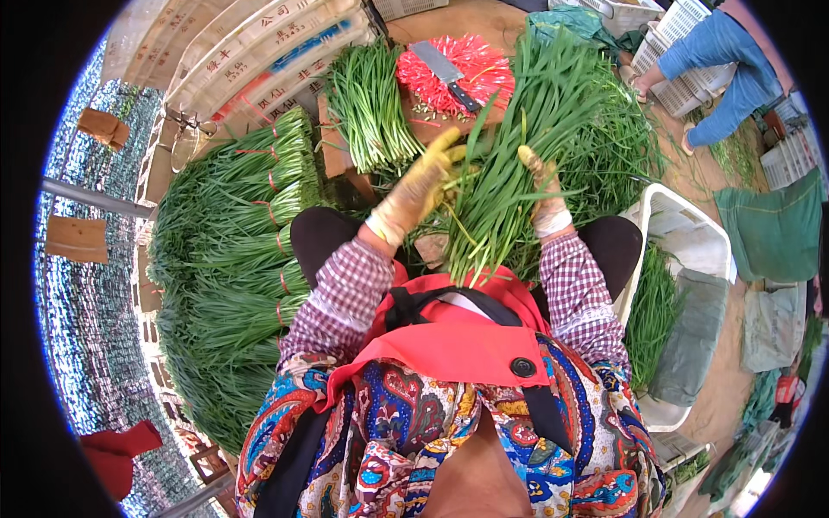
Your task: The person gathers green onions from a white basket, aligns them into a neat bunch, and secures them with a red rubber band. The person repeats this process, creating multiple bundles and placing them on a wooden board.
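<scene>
My right hand point(544, 188), in a yellowed glove, holds a loose bunch of garlic chives point(505, 188) in front of my red apron. Its thumb shows at the bunch's right edge; the other fingers are hidden behind the leaves. My left hand point(427, 181), gloved alike, is at the bunch's left side and slightly blurred. Whether its fingertips pinch any blades is unclear. A yellowed blade point(461, 226) hangs below that hand. Beyond it, a trimmed bundle of chives point(375, 110) lies by a cleaver point(443, 71) resting on a heap of red plastic ties point(482, 65).
Tied chive bundles point(239, 239) are stacked at my left beside printed crates point(272, 58). More loose chives point(615, 142) pile beyond my right hand. A white plastic crate point(686, 226) holding chives and green cloth stands at my right. A person's blue-trousered legs point(725, 78) are at upper right.
</scene>
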